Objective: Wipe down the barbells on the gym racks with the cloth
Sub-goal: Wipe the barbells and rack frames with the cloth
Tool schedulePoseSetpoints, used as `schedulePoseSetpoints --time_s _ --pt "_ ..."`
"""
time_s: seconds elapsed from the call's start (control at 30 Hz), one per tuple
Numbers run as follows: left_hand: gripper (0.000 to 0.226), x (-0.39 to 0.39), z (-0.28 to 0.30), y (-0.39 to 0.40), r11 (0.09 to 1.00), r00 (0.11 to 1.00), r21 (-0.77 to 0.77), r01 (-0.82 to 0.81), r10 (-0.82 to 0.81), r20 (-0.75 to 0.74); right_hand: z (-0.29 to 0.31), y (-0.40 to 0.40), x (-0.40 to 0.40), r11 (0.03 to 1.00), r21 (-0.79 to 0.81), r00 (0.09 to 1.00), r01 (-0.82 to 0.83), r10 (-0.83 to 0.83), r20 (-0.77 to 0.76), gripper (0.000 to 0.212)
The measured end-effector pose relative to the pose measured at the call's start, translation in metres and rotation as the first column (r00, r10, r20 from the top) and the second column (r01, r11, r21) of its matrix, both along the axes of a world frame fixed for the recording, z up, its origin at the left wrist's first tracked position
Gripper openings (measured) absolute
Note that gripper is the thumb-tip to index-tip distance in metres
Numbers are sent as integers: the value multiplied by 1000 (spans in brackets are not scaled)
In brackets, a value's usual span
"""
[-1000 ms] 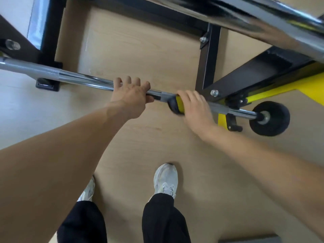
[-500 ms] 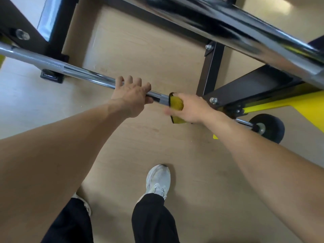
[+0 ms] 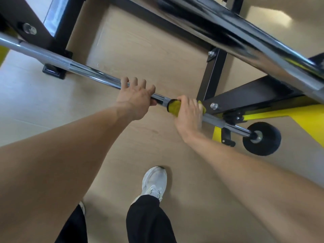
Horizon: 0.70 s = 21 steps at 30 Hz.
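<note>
A chrome barbell point(image 3: 82, 68) runs from the upper left down to the right, resting on a black and yellow rack. My left hand point(image 3: 135, 100) grips its smooth middle part from above. Just to the right, my right hand point(image 3: 188, 114) is wrapped round the bar with a yellow cloth point(image 3: 173, 106) between palm and steel. The cloth's edge sticks out on the left of my fingers. A second, thicker barbell point(image 3: 245, 42) crosses the top right, close to the camera and blurred.
The rack's black upright point(image 3: 213, 74) and yellow frame arm point(image 3: 284, 114) stand right behind my right hand. A small black wheel point(image 3: 262, 138) sits at the lower bar's right end. Another black post point(image 3: 59, 37) stands at the left. My white shoe point(image 3: 154, 181) is on the wooden floor below.
My right hand with the cloth slid left along the bar, then back a little to the right. My left hand kept its hold. The camera shifted slightly.
</note>
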<state>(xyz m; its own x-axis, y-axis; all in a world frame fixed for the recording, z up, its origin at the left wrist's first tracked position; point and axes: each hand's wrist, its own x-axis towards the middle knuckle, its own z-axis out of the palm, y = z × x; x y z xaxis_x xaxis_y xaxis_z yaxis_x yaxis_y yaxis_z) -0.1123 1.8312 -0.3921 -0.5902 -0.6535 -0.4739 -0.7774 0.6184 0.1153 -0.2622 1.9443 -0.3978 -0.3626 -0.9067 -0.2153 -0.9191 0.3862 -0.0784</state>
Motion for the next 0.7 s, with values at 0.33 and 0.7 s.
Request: schedulePoseSetpoints --time_s 0.33,0.7 --pt "37 -2 1 0 1000 1000 -15 8 -8 14 19 -98 -28 632 745 860 -213 -240 450 67" --pt "60 10 19 26 984 982 173 -50 79 -169 32 -5 25 891 -197 759 408 -211 616 37"
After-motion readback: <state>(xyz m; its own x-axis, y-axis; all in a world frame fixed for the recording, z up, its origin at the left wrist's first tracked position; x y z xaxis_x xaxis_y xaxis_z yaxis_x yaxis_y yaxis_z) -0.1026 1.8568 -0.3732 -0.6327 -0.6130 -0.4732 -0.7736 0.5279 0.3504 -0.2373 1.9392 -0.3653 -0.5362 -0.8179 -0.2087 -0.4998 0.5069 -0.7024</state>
